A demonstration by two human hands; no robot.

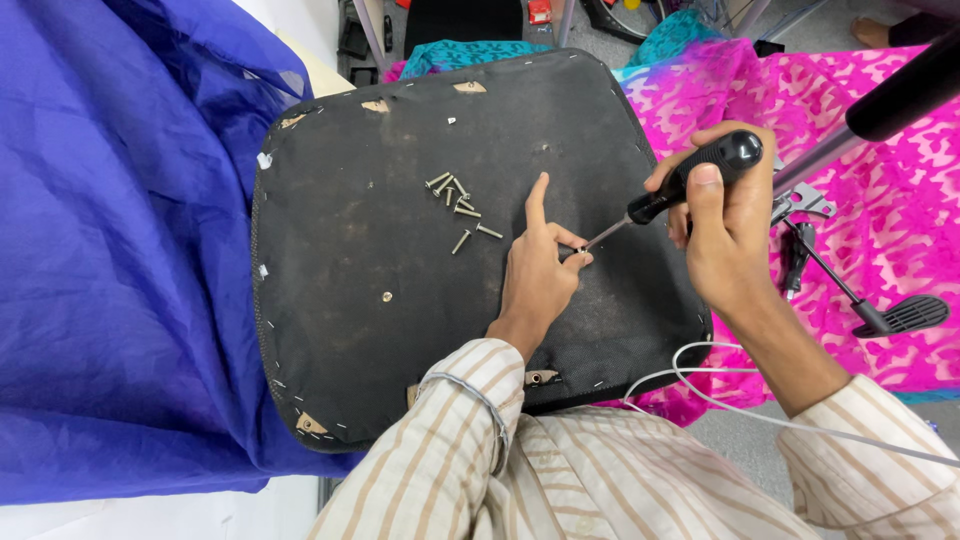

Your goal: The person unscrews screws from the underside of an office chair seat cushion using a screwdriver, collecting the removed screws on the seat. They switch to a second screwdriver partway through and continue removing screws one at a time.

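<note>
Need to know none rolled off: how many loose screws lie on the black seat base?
About 7 loose screws, clustered on the seat base left of the left hand; overlaps make this uncertain.

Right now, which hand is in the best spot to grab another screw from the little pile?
Probably the left hand: its fingers sit just beside the loose screws, while the right hand grips the screwdriver.
</note>
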